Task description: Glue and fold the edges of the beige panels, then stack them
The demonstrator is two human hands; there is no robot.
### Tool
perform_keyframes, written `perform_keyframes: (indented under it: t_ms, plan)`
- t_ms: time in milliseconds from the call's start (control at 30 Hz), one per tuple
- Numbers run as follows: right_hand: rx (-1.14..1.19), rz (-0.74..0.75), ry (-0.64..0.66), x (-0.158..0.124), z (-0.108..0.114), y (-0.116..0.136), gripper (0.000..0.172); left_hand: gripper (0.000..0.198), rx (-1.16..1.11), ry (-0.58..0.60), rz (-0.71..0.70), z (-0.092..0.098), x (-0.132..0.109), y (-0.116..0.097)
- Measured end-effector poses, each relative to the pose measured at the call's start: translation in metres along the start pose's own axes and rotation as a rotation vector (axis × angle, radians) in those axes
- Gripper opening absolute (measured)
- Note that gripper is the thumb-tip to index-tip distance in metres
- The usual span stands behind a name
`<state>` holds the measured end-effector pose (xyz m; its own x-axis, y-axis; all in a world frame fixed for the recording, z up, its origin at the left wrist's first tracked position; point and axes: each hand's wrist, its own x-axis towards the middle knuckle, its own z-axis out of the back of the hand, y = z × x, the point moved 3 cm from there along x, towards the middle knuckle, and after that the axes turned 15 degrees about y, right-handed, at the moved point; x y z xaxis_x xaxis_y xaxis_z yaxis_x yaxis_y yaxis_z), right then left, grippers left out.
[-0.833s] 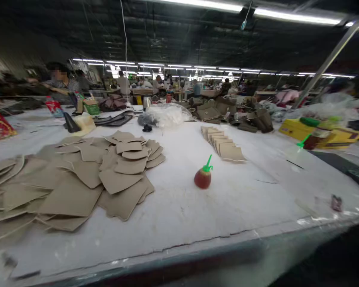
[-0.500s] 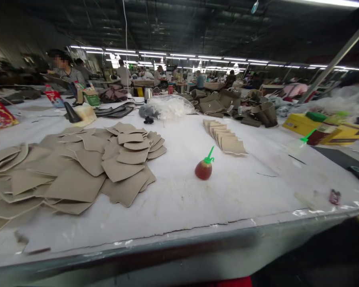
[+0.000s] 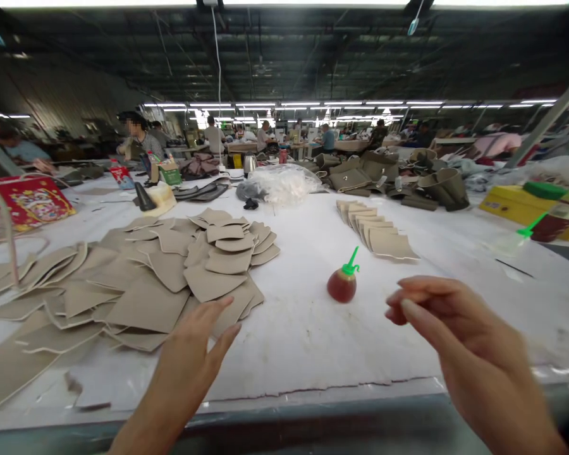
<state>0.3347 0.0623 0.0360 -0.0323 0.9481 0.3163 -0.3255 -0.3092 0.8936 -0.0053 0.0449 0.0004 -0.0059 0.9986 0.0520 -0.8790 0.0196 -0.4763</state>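
Note:
My left hand [image 3: 196, 347] reaches in from the bottom with its fingers apart, over the near right edge of a pile of taupe sheet pieces [image 3: 145, 306]. Whether its fingertips touch the top piece, I cannot tell. To the right, my right hand [image 3: 469, 344] hangs above the white table, fingers loosely bent and thumb a little apart from them, with nothing visible in it. Closest to that hand is a small round squeeze bottle [image 3: 342, 286] of reddish-brown liquid, with a green spout cap [image 3: 350, 268]. Behind the bottle, several similar pieces [image 3: 372, 229] lie in an overlapping row.
The white table [image 3: 294, 341] has a torn covering along its front edge. Clear plastic bags [image 3: 284, 183] and dark olive pieces [image 3: 360, 174] lie at the back. A yellow box [image 3: 512, 203] stands right, a red printed box [image 3: 33, 202] left. Co-workers sit farther off.
Both my hands have come into view from below. The view has shifted, so the table's things appear farther right and slightly lower. Pile and bottle look unmoved on the table.

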Motion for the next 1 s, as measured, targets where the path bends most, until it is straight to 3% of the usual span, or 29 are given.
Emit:
perform_keyframes:
  t_ms: [100, 200, 267, 367, 467, 600, 667, 733, 833, 933, 1000]
  plan:
    - [-0.168, -0.107, 0.114, 0.034, -0.011, -0.06, 0.057, 0.048, 0.284, 0.082, 0.085, -0.029, 0.036, 0.02]
    - [-0.218, -0.187, 0.16, 0.058, -0.021, -0.118, 0.082, 0.052, 0.475, 0.078, 0.171, -0.049, 0.049, 0.031]
    - [-0.205, -0.209, 0.198, 0.069, -0.03, -0.142, 0.088, 0.049, 0.531, 0.064, 0.184, -0.053, 0.049, 0.03]
    - [-0.175, -0.233, 0.222, 0.08, -0.04, -0.156, 0.088, 0.042, 0.538, 0.089, 0.126, -0.052, 0.045, 0.027]
    - [-0.124, -0.249, 0.198, 0.086, -0.045, -0.16, 0.078, 0.034, 0.542, 0.044, 0.0, -0.047, 0.038, 0.024]
    - [0.047, -0.196, 0.184, 0.085, -0.045, -0.151, 0.062, 0.029, 0.491, -0.219, -0.26, -0.039, 0.022, 0.008]
    - [0.183, -0.148, 0.184, 0.079, -0.042, -0.138, 0.055, 0.029, 0.368, -0.289, -0.407, -0.037, 0.011, -0.009]
    - [0.313, -0.115, 0.19, 0.069, -0.037, -0.121, 0.049, 0.03, 0.182, -0.252, -0.468, -0.034, 0.003, -0.028]
    - [0.532, -0.117, 0.228, 0.05, -0.026, -0.095, 0.042, 0.027, -0.178, -0.115, -0.292, -0.026, 0.007, -0.048]
    - [0.791, -0.177, 0.228, 0.028, -0.012, -0.078, 0.047, 0.034, -0.474, 0.09, -0.079, -0.026, 0.027, -0.05]
    - [0.823, -0.2, 0.213, 0.013, -0.004, -0.071, 0.051, 0.034, -0.541, 0.225, -0.027, -0.036, 0.044, -0.041]
